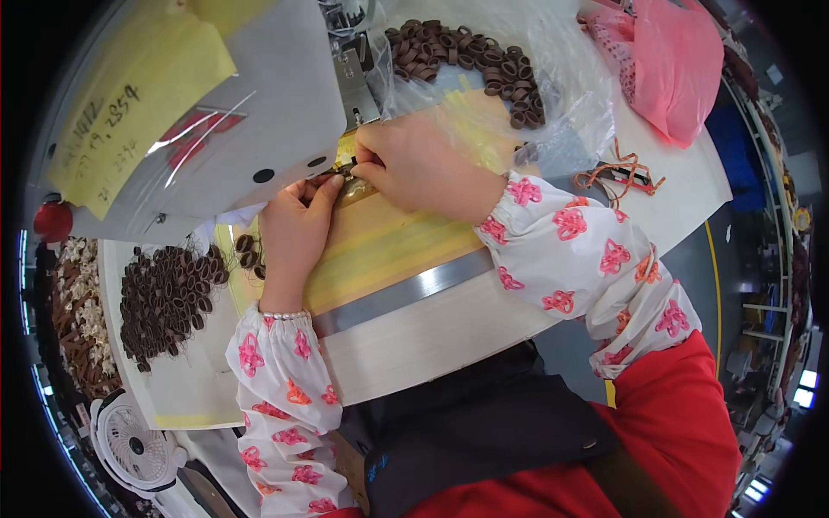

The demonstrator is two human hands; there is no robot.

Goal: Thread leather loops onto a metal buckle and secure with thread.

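Note:
Both of my hands meet below the needle area of a white sewing machine [285, 112]. Finger and thumb of my left hand [298, 220] are pinched together on a small dark piece, likely a brown loop, mostly hidden by the fingers. From the right, my right hand [423, 164] bends in with its fingers closed at the same spot; what they grip is hidden. Beneath the hands lies a tan work surface with yellow tape [406, 237]. A pile of brown loops [168, 298] lies left of my left hand, with a few loose loops [250, 255] nearer to it.
More brown loops [466, 52] sit on a clear plastic bag [561, 78] behind my right hand. A pink plastic bag [673, 69] and an orange cord [617, 168] lie at the right. A metal strip [414, 289] edges the work surface. A white fan [134, 440] stands lower left.

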